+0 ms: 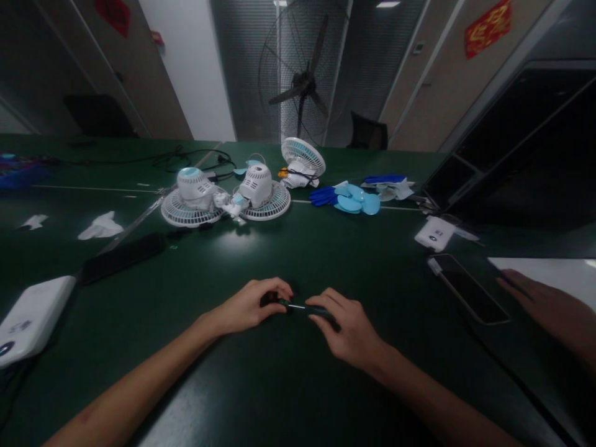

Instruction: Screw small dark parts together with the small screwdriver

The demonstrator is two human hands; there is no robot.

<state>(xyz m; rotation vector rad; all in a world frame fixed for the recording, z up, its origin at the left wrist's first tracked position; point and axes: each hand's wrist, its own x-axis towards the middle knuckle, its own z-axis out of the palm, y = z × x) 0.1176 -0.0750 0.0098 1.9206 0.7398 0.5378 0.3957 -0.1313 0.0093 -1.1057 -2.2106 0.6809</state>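
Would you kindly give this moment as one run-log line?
right hand: holds slim black-handled tool with silver metal shaft | left hand: at shaft's far end, grip unclear | beyond: white round-grilled fans

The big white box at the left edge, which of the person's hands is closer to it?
Left. The left hand is to the right of the white box; the right hand is farther right, holding the black-handled tool.

The screwdriver (319,310) in the right hand (349,326) points to the part (282,302) in the left hand (251,306). Behind the hands, three fans (257,187) are on the worktop (382,261), with the blade (356,201) at their right. The phone (472,290) lies right of the hands. Behind the worktop is another fan (303,82).
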